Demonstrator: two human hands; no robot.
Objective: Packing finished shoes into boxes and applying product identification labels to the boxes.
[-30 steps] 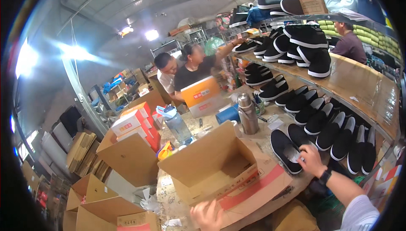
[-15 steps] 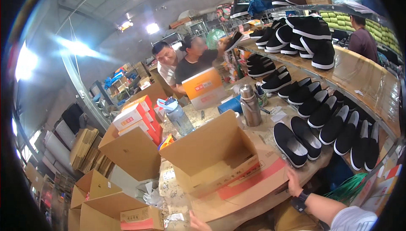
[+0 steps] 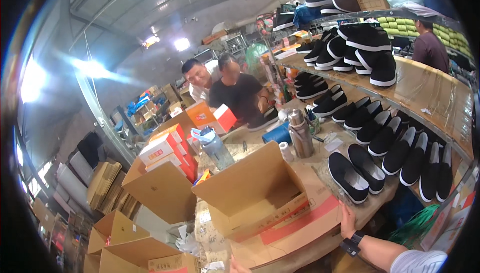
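Box: a large open cardboard carton (image 3: pixel 280 208) lies on the worktable (image 3: pixel 325 165), flaps up; its inside is hidden.
Right hand (image 3: pixel 347 221): fingers spread flat against the carton's right side.
Left hand (image 3: pixel 238 266): only a sliver at the bottom edge; I cannot tell its grip.
Shoes: a black slip-on pair (image 3: pixel 357 174) sits just beside the carton.
Progress: packing seems not yet begun.
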